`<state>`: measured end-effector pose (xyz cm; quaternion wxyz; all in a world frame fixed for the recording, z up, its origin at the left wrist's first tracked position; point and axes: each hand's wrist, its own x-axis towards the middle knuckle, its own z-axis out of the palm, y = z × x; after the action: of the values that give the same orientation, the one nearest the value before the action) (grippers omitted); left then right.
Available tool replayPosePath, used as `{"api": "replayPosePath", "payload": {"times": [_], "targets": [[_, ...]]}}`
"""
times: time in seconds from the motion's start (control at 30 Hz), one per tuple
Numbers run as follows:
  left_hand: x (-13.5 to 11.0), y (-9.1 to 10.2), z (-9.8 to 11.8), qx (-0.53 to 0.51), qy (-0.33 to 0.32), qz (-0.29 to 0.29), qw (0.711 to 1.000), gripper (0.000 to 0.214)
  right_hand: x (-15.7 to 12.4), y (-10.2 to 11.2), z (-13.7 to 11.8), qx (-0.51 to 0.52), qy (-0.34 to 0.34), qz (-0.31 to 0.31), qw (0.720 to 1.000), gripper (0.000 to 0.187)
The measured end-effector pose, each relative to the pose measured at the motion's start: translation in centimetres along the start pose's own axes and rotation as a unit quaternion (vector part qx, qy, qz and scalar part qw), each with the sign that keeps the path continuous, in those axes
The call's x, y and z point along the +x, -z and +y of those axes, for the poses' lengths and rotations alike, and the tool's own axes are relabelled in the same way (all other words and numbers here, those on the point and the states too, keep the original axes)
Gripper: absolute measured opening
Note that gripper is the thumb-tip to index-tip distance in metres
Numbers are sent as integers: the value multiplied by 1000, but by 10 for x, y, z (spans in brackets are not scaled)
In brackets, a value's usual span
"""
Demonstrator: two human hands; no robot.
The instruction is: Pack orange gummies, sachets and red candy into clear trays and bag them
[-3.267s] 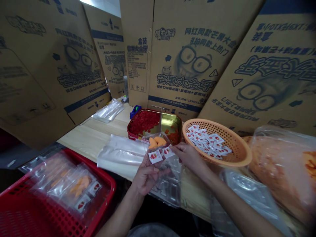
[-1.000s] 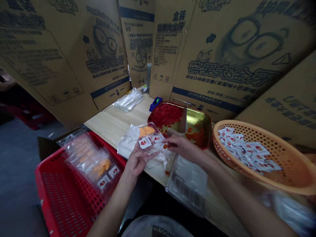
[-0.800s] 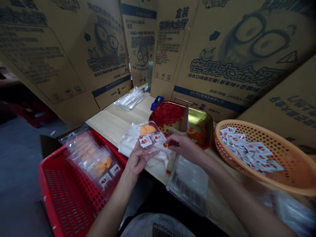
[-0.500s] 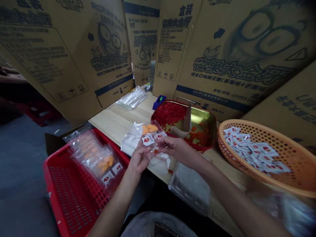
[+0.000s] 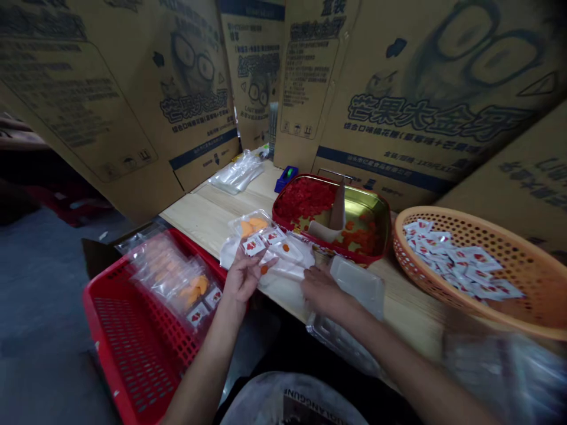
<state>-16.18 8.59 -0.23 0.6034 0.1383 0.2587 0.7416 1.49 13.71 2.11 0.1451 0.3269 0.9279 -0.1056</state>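
Spread apart, the fingers of the left hand (image 5: 241, 278) are held under a clear pouch (image 5: 252, 227) of orange pieces, a red-printed sachet (image 5: 254, 245) lying against them; the blurred right hand (image 5: 321, 289) is curled beside a clear plastic tray (image 5: 357, 283), no clamp being discernible; loose orange bits (image 5: 264, 269) could be scattered if the loosely supported pouch is tipped.

Cardboard ctn (image 5: 390, 133) — big 芒果大金牙, plus 盒装 on side panel

Probably a small snack-packing workshop (the light is dim): printed cartons (image 5: 398, 118) surround a wooden bench (image 5: 199, 215).
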Motion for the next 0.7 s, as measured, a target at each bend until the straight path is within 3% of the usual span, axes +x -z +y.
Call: {"api": "replayPosePath", "payload": {"times": [0.13,0.27,0.4,0.47,0.53,0.6,0.7], "targets": [[-1,1,2,0,-7,-8,1000,58,5,-5,-1,0,1,-9,1000,23],[0,3,2,14,-1,-4,1000,61,-10,25,5,13,-11,22,1000,15],[3,-1,-5,-7,15,-1,1000,63,-14,57,-9,94,10,158,983,14],[4,-4,-9,-16,25,8,1000,62,-7,61,-20,145,48,230,961,13],[3,-7,-12,-21,34,10,999,60,2,59,-24,158,65,262,950,13],[2,-7,-13,-24,43,4,999,58,6,57,-12,162,51,287,943,14],[1,-5,-10,-26,51,-3,998,55,5,57,37,173,-40,344,922,15]]}}
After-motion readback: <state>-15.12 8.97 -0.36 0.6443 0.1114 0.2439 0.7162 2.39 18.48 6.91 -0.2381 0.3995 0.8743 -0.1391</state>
